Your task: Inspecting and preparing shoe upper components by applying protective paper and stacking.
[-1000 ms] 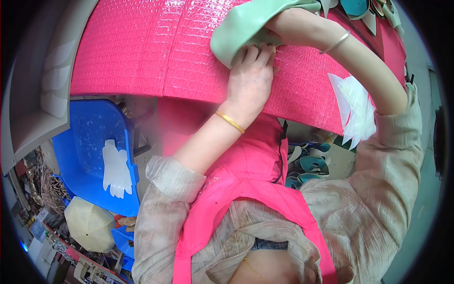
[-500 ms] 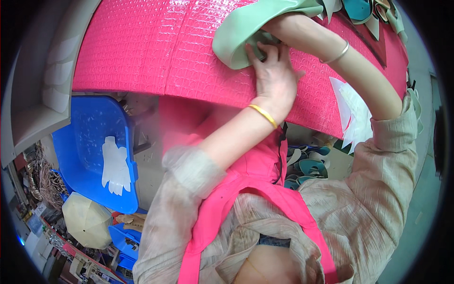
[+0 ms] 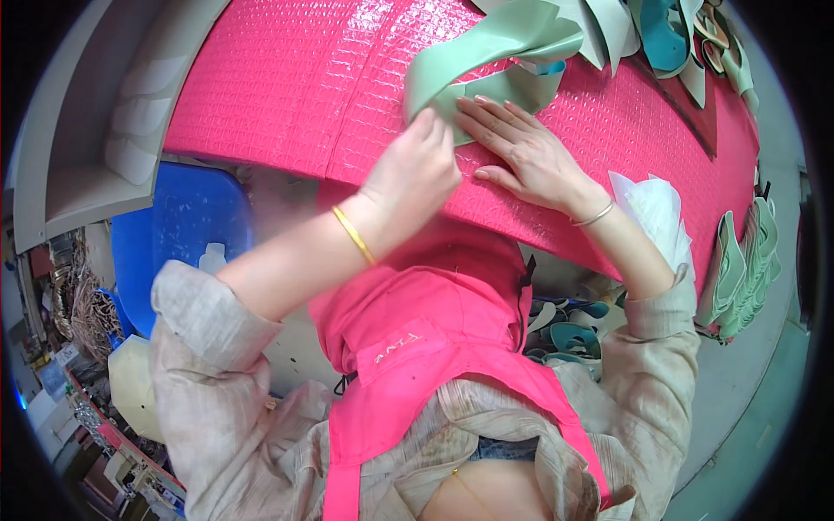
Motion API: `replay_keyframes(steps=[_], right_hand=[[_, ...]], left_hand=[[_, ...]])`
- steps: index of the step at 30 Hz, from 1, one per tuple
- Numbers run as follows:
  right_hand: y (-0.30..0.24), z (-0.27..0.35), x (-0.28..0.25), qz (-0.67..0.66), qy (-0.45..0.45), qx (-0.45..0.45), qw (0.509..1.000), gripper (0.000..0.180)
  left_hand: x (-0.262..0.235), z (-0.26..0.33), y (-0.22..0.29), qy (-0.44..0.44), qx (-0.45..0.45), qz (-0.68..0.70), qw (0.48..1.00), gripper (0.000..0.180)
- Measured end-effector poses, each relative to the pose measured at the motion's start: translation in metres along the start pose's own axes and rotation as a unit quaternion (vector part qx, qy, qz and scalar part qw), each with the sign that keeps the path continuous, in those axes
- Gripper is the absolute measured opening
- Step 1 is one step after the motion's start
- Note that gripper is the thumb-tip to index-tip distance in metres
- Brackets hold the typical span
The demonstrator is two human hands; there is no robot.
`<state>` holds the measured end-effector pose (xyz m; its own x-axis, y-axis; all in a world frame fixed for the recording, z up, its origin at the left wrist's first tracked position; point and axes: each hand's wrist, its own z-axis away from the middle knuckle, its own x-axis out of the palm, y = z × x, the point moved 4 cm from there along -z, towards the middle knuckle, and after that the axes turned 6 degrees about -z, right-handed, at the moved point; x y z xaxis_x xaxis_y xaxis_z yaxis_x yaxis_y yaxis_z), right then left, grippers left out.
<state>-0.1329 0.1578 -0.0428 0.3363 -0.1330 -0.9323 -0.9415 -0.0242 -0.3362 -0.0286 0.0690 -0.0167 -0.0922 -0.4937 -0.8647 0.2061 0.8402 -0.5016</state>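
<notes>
A pale green leather-like piece [image 3: 486, 43], curved into a loop, lies on the pink table cover in front of me. My left hand [image 3: 417, 161], with a yellow bangle at the wrist, is closed at the loop's near left edge, fingertips pinched together on it. Beside it my right hand [image 3: 526, 161], wearing a silver bangle, lies flat with its fingers stretched out over the loop's near strip. A small blue patch [image 3: 549, 67] shows on the loop's far right side.
Grey-white and teal cut pieces [image 3: 665, 35] are heaped at the table's far right. White sheets [image 3: 650, 207] hang at its near right edge, with green looped pieces [image 3: 743, 260] beyond. A blue plastic chair [image 3: 139, 252] stands left, below a grey shelf [image 3: 65, 165].
My right hand has come out from inside the green loop and now rests flat on its near strip. My left hand has moved left and closed at the loop's edge.
</notes>
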Motion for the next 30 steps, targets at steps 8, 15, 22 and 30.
replay_keyframes(steps=[8,15,22,30], right_hand=[[-0.020,-0.019,0.005,0.027,0.051,0.030,0.998,0.053],[-0.038,-0.015,-0.062,0.279,-0.287,-0.028,0.916,0.027],[-0.047,0.015,-0.049,0.332,-0.133,-0.087,0.930,0.013],[-0.040,0.001,-0.050,0.298,-0.236,-0.040,0.924,0.007]], left_hand=[[0.006,0.007,-0.019,0.072,-0.019,0.019,0.997,0.011],[-0.003,0.022,0.018,0.103,-0.086,0.191,0.972,0.027],[0.019,0.026,0.016,0.190,-0.111,0.360,0.906,0.042],[0.007,0.004,0.029,0.150,-0.107,0.336,0.924,0.050]])
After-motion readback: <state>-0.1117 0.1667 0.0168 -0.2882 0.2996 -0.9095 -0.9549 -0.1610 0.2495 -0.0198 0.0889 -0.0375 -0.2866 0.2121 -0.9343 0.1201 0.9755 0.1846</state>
